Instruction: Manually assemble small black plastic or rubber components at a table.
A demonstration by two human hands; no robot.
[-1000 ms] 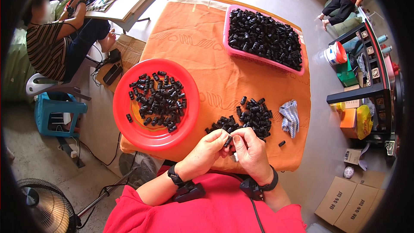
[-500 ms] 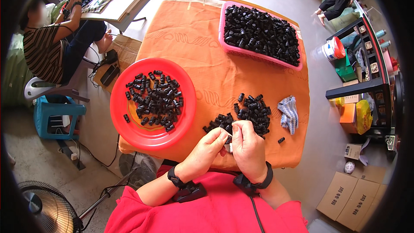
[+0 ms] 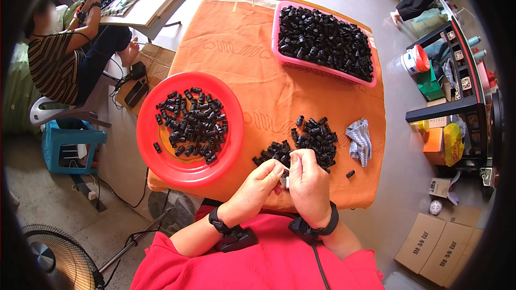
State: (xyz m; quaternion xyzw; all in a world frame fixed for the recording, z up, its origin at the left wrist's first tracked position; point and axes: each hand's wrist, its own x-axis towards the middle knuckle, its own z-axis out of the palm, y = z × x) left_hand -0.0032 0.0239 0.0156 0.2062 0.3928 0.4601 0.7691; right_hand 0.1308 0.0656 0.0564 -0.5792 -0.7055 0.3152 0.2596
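My left hand (image 3: pixel 257 187) and my right hand (image 3: pixel 310 185) meet over the table's near edge, both closed in a pinch. A small white piece (image 3: pixel 285 182) shows between them with a bit of black above it; the fingers cover most of it. Just beyond the hands lie two adjoining heaps of small black plastic pieces like cord locks, a smaller left heap (image 3: pixel 273 152) and a larger right heap (image 3: pixel 318 142). More of these pieces (image 3: pixel 196 123) lie in a round red tray (image 3: pixel 149 147) at left. One loose piece (image 3: pixel 350 174) sits to the right.
A pink basket (image 3: pixel 322 71) full of black parts stands at the back right of the orange-covered table (image 3: pixel 226 37). A crumpled checked cloth (image 3: pixel 359 142) lies near the right edge. A fan (image 3: pixel 54 258) is at lower left. One person sits at far left; another bends at far right.
My hands stay almost still, pinched together at the same spot. The person at the far right has bent lower.
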